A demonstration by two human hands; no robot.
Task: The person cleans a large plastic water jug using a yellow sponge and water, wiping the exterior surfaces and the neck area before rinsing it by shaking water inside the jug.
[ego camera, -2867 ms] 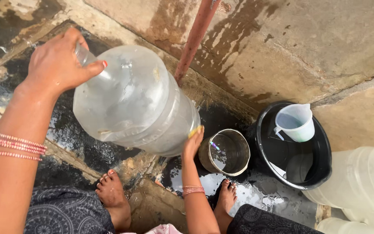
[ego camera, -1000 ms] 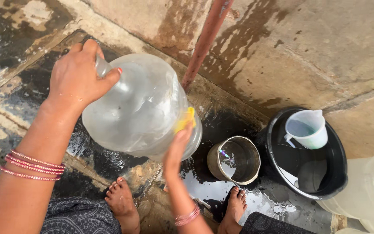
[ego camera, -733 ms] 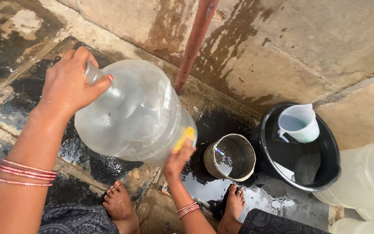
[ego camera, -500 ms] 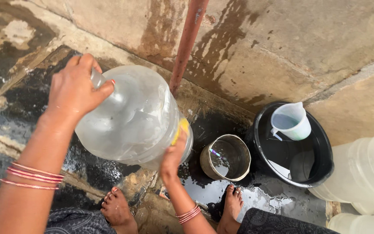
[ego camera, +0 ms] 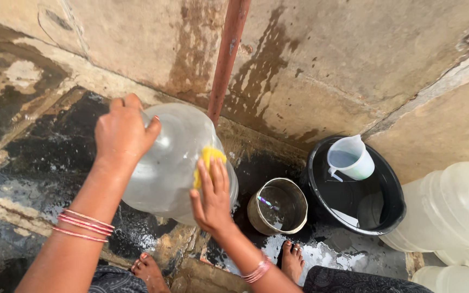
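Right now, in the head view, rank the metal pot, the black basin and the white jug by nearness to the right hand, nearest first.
From the right hand, pressing a yellow sponge to the bottle:
1. Metal pot, just right of the hand, on the wet floor.
2. Black basin, farther right, beside the pot.
3. White jug, inside the basin at its far rim, by the wall.

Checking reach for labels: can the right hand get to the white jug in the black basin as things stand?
Probably yes: the right hand presses a yellow sponge on the clear bottle; only the open metal pot lies before the white jug.
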